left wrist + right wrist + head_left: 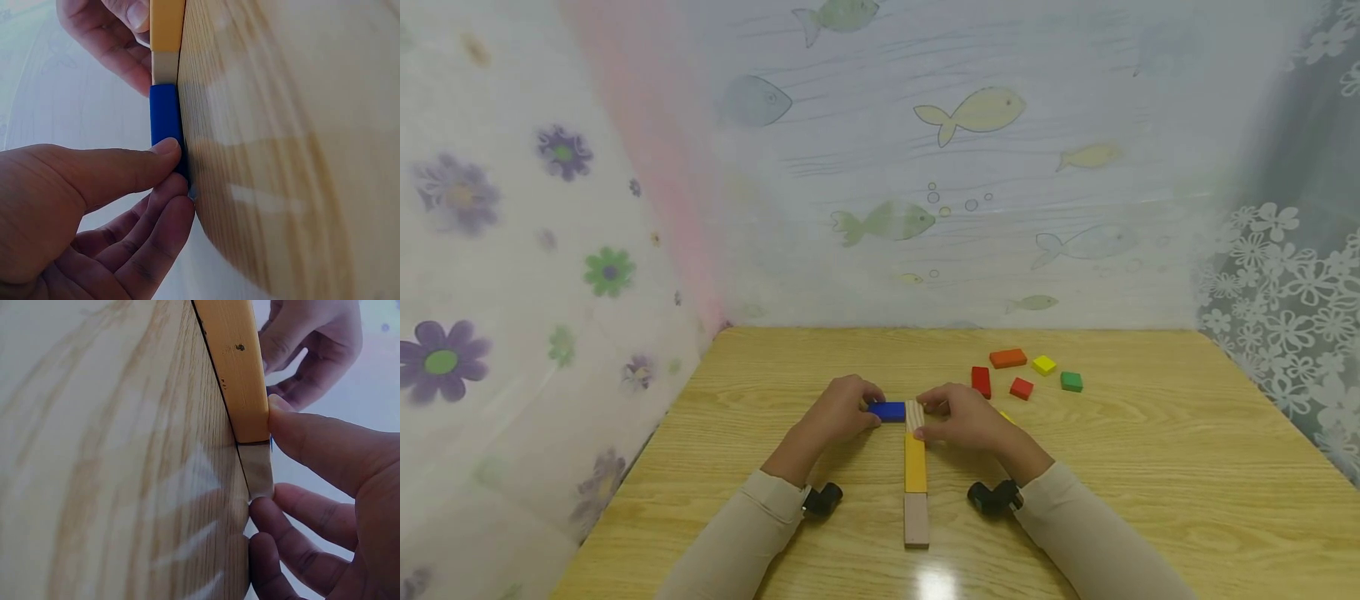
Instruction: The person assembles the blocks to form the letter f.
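Note:
My left hand [842, 410] pinches the outer end of a blue block [891, 412], which lies flat on the table. The block's other end meets the side of a pale striped wooden block [914, 414]. My right hand [962, 418] holds that pale block, thumb by its near end and fingers by its far end. A yellow-orange block [915, 463] continues the line towards me, and a pinkish-brown block [916, 520] ends it. In the right wrist view, the thumb touches the yellow-orange block [234, 375] near its joint with the pale block [257, 469].
On the wooden table [1150, 467], loose blocks lie beyond my right hand: an orange one [1008, 358], two red ones [981, 382], a yellow one [1044, 365] and a green one [1071, 382]. Another yellow piece [1007, 417] is partly hidden behind my right hand. Fish-patterned sheeting [880, 275] stands behind.

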{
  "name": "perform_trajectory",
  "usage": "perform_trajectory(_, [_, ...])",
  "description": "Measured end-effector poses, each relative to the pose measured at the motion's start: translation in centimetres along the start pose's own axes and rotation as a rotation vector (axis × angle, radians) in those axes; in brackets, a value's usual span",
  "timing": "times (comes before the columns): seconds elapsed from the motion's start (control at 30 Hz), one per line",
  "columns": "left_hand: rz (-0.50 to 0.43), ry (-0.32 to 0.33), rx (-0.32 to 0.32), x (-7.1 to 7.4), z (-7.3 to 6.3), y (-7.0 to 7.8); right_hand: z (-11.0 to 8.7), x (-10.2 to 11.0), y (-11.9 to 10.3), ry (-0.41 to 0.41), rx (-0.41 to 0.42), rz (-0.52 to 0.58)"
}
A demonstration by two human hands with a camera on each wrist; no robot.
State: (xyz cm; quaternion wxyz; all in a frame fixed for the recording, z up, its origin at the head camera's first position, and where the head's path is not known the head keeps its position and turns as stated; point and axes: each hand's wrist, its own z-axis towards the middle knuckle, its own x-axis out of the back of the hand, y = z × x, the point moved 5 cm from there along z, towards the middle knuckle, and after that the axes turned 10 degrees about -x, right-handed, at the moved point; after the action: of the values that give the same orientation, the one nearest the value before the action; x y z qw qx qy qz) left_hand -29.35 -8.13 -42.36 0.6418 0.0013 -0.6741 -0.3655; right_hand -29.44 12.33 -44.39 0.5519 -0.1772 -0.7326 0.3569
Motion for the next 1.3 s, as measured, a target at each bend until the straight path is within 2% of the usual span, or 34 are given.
perform_trajectory(0.3, [0.010,0.009,-0.005,-0.1,-0.4,0.7,-0.6,0.1,-0.1,-0.005,0.010,-0.010])
perform_trajectory(0.67, [0.023,0.014,0.019,-0.2,-1.0,1.5,-1.3,0.2,-0.1,-0.011,0.011,0.001])
perform_trajectory(1.3, [-0.016,0.039,0.058,-0.6,-2.3,2.6,-2.9,0.3,0.0,-0.032,0.027,0.009])
